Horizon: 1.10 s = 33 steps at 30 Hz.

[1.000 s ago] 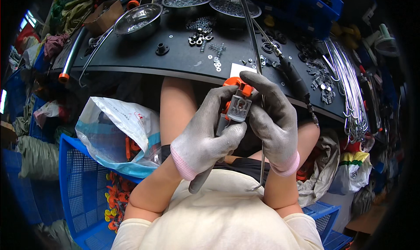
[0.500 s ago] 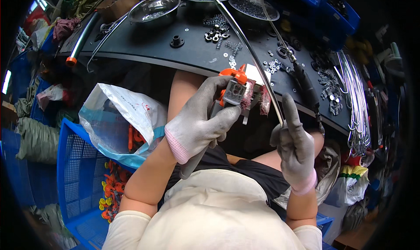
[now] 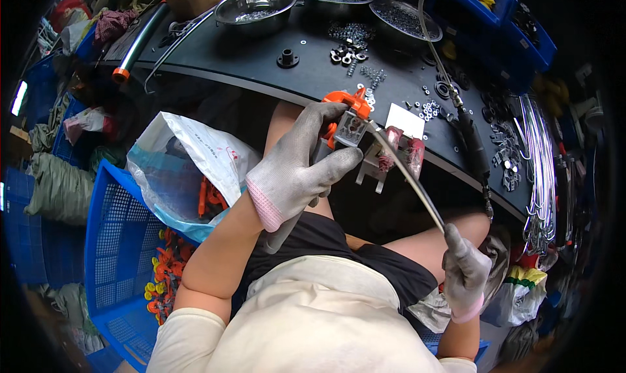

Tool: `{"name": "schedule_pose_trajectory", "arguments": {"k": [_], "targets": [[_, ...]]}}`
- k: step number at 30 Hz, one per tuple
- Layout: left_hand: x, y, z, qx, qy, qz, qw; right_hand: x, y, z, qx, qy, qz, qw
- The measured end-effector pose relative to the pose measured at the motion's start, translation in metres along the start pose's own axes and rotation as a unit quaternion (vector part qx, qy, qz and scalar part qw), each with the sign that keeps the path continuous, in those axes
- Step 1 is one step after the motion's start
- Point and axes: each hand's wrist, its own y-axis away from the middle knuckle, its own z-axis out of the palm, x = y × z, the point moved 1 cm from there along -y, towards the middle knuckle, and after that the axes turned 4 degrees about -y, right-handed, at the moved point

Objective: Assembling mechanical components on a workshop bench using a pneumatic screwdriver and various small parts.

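Observation:
My left hand (image 3: 293, 161), in a grey glove with a pink cuff, grips an orange-and-grey handle part (image 3: 351, 126) by its grey body. Its upper piece is bright orange, and a pale metal face points toward the right. In my right hand (image 3: 466, 272), gloved the same way, is the lower end of a straight metal rod (image 3: 412, 180). The rod slants up and left, its far end at the right side of the handle part. Whether it has entered a hole there I cannot tell. Beyond it, a metal fixture (image 3: 373, 167) with red-wrapped pieces (image 3: 415, 154) sits at the table edge.
Steel bowls (image 3: 255, 6) of small parts stand along the back of the dark table (image 3: 254, 63). Nuts, springs and washers lie loose. A black air screwdriver (image 3: 471, 141) hangs at right beside hooked rods (image 3: 540, 171). A plastic bag (image 3: 189, 148) and blue basket (image 3: 104, 242) are at left.
My right hand has moved down and to the right, drawing the rod lower. The rod's far end came down from above the table to the handle part. My left hand keeps its grip.

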Motion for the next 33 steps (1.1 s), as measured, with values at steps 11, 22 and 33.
{"name": "schedule_pose_trajectory", "arguments": {"k": [11, 22, 33], "targets": [[0.008, 0.004, 0.036, -0.125, 0.105, -0.046, 0.985, -0.029, -0.066, 0.052, 0.003, -0.263, 0.054, 0.963], [-0.003, 0.005, 0.048, -0.159, 0.072, 0.001, 0.985, -0.002, -0.078, 0.08, 0.049, -0.443, 0.052, 0.894], [-0.004, 0.001, 0.052, -0.149, 0.054, -0.029, 0.987, -0.003, -0.078, 0.086, 0.042, -0.403, 0.078, 0.911]]}}
